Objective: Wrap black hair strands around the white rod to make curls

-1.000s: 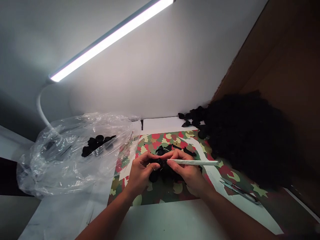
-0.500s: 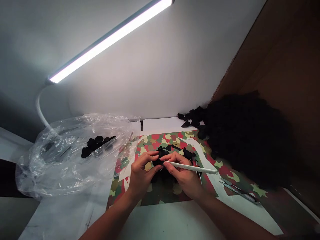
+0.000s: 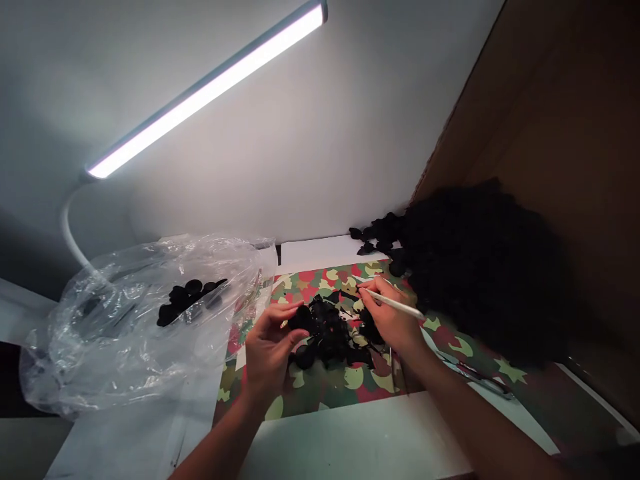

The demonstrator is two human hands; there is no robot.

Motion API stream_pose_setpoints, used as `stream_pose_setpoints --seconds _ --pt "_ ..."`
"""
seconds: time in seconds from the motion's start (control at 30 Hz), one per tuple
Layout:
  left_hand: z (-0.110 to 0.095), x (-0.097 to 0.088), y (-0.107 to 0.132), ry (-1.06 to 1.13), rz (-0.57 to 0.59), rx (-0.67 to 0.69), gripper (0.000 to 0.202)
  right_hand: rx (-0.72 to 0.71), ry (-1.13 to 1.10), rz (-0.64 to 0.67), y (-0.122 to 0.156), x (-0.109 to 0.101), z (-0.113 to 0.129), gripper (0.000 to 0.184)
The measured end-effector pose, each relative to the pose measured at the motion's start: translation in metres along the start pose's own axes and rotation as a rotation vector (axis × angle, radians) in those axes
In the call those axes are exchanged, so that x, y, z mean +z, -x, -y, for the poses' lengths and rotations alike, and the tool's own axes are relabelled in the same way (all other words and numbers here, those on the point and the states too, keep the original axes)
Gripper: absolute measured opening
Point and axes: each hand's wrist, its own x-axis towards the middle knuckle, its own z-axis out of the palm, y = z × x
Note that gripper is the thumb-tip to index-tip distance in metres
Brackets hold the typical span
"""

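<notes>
My left hand (image 3: 271,338) is closed, pinching a small round black piece (image 3: 302,321) between thumb and fingers. In my right hand (image 3: 394,318) lies a slim white pen-like tool (image 3: 395,302), its rear end pointing right; its tip is too small to make out. A dark bit shows by the right fingertips, above the patterned sheet. Between the hands spreads a heap of black scraps and pieces (image 3: 327,337) on the camouflage-patterned sheet (image 3: 320,393). Part of that heap is hidden behind my right hand.
A large black pile (image 3: 480,273) rises at the right against a cardboard panel (image 3: 565,133). Scissors-like snips (image 3: 483,380) lie right of my right forearm. A clear plastic bag (image 3: 150,353) with several black pieces (image 3: 187,300) sits left. A lit lamp (image 3: 210,90) hangs above.
My right hand has moved right and away from the black piece with the white tool. My left hand has shifted slightly left, still holding the piece. The scrap heap is now more exposed.
</notes>
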Motion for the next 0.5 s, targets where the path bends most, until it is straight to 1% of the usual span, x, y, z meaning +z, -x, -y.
stream_pose_setpoints --seconds 0.07,0.13,0.2,0.3,0.43,0.5 --pt "0.002 -0.004 -0.004 0.083 0.065 -0.131 0.036 0.011 0.011 0.125 -0.007 -0.005 -0.01 0.022" --pt "0.005 -0.005 -0.006 0.171 0.123 -0.253 0.047 0.022 -0.027 0.256 -0.008 -0.006 -0.012 0.024" --pt "0.007 -0.004 -0.006 0.246 0.153 -0.324 0.053 0.009 -0.079 0.313 -0.006 -0.004 -0.009 0.025" --pt "0.007 -0.001 -0.005 0.337 0.161 -0.394 0.056 -0.027 -0.108 0.27 -0.003 -0.003 0.0 0.025" --pt "0.007 0.002 -0.005 0.427 0.142 -0.482 0.056 0.009 -0.161 0.216 0.001 -0.008 0.008 0.024" --pt "0.008 0.002 -0.005 0.436 0.14 -0.505 0.056 -0.026 -0.226 0.203 0.006 -0.01 0.012 0.023"
